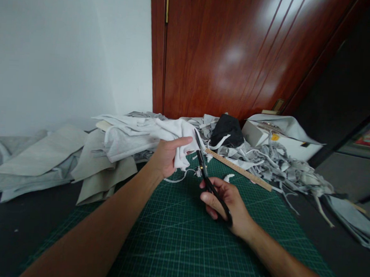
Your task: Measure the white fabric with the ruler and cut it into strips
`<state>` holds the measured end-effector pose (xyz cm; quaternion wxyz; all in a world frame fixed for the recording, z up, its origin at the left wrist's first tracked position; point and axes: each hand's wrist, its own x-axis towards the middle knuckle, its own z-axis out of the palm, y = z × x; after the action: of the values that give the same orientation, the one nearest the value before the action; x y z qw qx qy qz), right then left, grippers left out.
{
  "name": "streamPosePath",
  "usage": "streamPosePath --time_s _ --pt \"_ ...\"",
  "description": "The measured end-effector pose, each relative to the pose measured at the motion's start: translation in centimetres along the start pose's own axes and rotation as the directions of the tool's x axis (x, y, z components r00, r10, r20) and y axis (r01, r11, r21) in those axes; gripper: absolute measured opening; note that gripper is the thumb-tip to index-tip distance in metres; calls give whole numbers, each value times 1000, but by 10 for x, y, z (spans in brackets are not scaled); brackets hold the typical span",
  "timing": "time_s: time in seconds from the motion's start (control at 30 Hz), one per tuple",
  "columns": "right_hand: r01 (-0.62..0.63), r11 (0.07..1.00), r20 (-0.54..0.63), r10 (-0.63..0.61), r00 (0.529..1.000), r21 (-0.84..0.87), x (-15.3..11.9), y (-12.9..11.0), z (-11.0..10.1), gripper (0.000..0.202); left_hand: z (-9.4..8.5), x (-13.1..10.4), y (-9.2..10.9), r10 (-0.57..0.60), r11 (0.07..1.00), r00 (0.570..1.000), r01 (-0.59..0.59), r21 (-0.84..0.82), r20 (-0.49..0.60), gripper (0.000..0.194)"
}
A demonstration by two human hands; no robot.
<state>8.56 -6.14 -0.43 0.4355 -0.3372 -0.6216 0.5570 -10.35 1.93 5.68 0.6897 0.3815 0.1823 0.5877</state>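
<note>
My left hand [169,154] grips a bunched piece of white fabric [135,137], its thumb lying along the top. The cloth spreads away to the left over a pile. In my right hand [223,201] is a pair of black-handled scissors [203,167], pointing up and away, with fingers in the handle loops. The blades are at the fabric's right edge, just right of my left thumb. Whether they are cutting into the cloth cannot be made out. Small white scraps [228,177] and a thin white strip [180,179] lie on the mat below.
A green cutting mat [178,246] covers the table. Beyond the scissors lies a wooden ruler [239,169]. Grey and beige fabric pieces [43,150] are piled left, with tangled grey strips [274,160] right. A black cloth [227,130] and white box [285,140] stand near the door [215,52].
</note>
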Motion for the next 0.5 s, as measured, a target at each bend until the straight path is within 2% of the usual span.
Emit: streamPosePath --time_s 0.1,0.17,0.5 --pt "-4 1000 -1 4 1000 -9 0 0 0 47 5 0 0 52 999 993 -53 1 -109 28" --pt "0 1000 2 0 1000 -9 0 1 0 47 8 -2 0 74 997 988 -72 22 -136 30" --pt "56 998 9 -56 998 14 0 5 -1 48 12 -6 0 122 992 984 -115 58 -132 48"
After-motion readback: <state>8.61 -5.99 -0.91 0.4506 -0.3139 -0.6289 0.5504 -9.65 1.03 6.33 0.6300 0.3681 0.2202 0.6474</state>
